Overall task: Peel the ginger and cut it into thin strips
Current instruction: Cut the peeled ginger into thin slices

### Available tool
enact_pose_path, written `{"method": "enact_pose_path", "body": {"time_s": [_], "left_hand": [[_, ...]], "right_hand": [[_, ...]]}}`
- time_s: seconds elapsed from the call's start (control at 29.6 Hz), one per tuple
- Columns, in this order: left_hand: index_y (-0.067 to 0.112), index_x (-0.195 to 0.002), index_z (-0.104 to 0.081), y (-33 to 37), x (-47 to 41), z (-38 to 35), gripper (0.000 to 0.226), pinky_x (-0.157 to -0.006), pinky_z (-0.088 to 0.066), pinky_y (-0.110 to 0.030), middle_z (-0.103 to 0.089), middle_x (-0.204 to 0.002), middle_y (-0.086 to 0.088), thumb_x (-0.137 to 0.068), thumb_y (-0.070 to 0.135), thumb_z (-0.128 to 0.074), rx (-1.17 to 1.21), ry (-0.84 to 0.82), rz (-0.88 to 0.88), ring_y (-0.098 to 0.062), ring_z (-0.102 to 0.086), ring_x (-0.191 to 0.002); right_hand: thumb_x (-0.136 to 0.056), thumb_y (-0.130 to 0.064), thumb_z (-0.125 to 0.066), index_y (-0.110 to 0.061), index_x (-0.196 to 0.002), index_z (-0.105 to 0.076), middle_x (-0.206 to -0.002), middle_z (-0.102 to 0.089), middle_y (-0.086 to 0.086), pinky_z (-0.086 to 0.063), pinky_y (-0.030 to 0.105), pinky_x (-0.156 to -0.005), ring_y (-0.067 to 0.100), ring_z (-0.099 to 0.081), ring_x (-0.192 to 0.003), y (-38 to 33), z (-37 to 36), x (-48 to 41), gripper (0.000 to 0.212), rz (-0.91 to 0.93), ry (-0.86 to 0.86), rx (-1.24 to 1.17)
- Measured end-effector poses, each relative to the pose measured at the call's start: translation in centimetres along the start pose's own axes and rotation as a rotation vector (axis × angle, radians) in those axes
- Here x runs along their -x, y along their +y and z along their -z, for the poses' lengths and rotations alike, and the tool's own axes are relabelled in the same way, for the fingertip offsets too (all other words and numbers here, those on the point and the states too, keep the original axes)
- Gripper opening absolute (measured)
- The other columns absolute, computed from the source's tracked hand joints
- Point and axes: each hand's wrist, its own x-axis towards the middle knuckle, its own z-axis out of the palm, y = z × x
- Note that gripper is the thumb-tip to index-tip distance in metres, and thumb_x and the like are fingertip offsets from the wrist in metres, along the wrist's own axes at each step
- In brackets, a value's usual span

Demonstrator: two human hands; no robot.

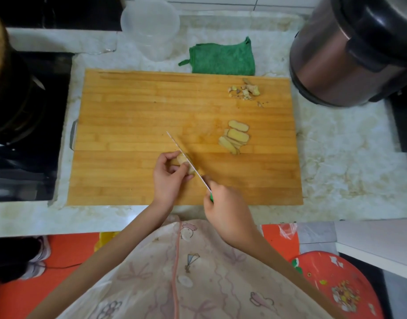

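**Slicing the last chunk: thin cuts, tucked fingertips**

The wooden cutting board [129, 111] lies on the marbled surface [336, 157]. Near its front edge, the left hand [169, 174] pinches the remaining ginger piece [180, 159] between the thumb and curled fingers. The knife [175, 143] lies slanted across that piece with its tip pointing away and to the left. Its edge comes down just beside the left fingertips. The right hand [228, 210] is clenched round the knife's green handle, close to the heel of the blade.

The step in hand looks like slicing this piece into flat slabs. The piece is small, so the holding fingers have little room. They should stay curled back, with the knuckles guiding the flat of the blade. A short forward draw would probably cut cleaner than a straight press, because ginger is fibrous and a rounded piece can roll. Resting it on a flat cut face would steady it.

To the right, mid-board and well apart from both hands, lies a fanned stack of pale ginger slices [234, 138]. Behind them, near the far right corner, is a small heap of peel scraps [245, 90]. Peeling therefore seems finished, and no strips are visible yet. Slabs of even thickness will stack better for that cut.
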Motion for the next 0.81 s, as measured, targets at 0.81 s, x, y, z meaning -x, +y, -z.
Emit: {"method": "enact_pose_path", "body": {"time_s": [0.81], "left_hand": [[-0.009, -0.114, -0.048, -0.5, 0.1, 0.6, 0.034, -0.063, -0.048, -0.029, -0.060, -0.054, 0.011, -0.082, -0.014, -0.059, -0.032, -0.012, -0.065, -0.001, -0.059, -0.053]], "right_hand": [[-0.095, -0.011, -0.036, -0.020, -0.143, -0.031, -0.095, -0.065, 0.009, -0.029, 0.030, -0.061, 0.029, -0.062, -0.089, -1.2, -0.3, 0.5, 0.049, -0.033, 0.012, 0.156]]}}
